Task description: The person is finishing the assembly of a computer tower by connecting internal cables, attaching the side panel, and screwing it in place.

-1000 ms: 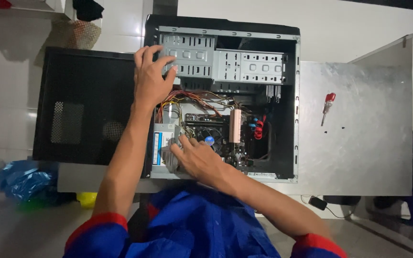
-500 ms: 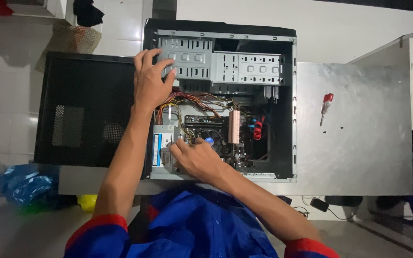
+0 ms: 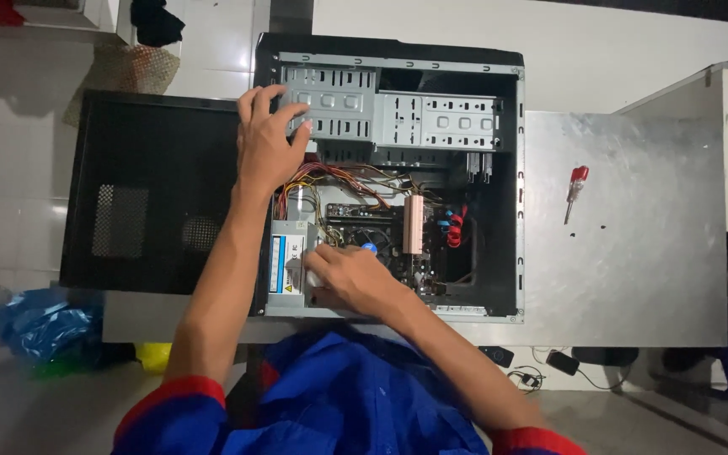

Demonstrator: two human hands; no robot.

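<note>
Just one view, head cam looking pretty much straight down at the open computer case point(image 3: 389, 177) from close above (case sits dead centre, screwdriver point(image 3: 576, 192) off to its right).

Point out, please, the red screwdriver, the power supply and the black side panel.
red screwdriver point(image 3: 577, 179): head view, on its red handle.
power supply point(image 3: 285, 263): head view, on its labelled grey face.
black side panel point(image 3: 153, 168): head view, on its bare upper middle.
</note>
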